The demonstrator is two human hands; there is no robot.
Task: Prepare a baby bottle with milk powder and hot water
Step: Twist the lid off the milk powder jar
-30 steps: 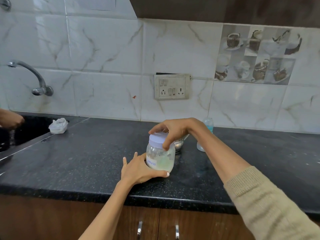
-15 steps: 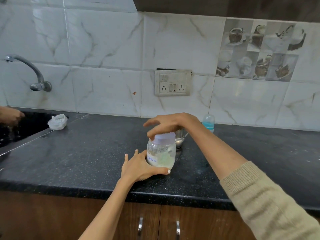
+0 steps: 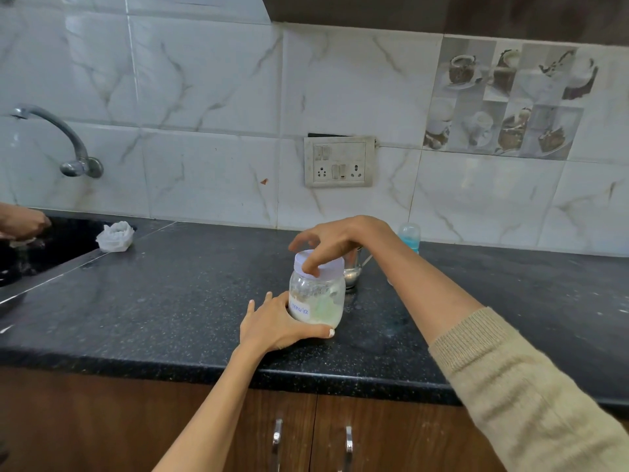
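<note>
A clear jar of whitish milk powder, labelled by hand, stands near the front of the black counter. My left hand wraps around its lower half. My right hand comes over the top, fingertips on the pale lilac lid. Behind the jar a small steel cup with a spoon handle shows. A baby bottle with a blue ring and clear cap stands by the wall, mostly hidden by my right forearm.
A sink lies at the left under a wall tap, where another person's hand works. A crumpled white cloth sits beside the sink. A wall socket is behind. Cabinet handles sit below the counter edge.
My right hand's fingers have shifted round on the lid, as in turning it. My left hand keeps the same hold on the jar. The camera moved a little.
</note>
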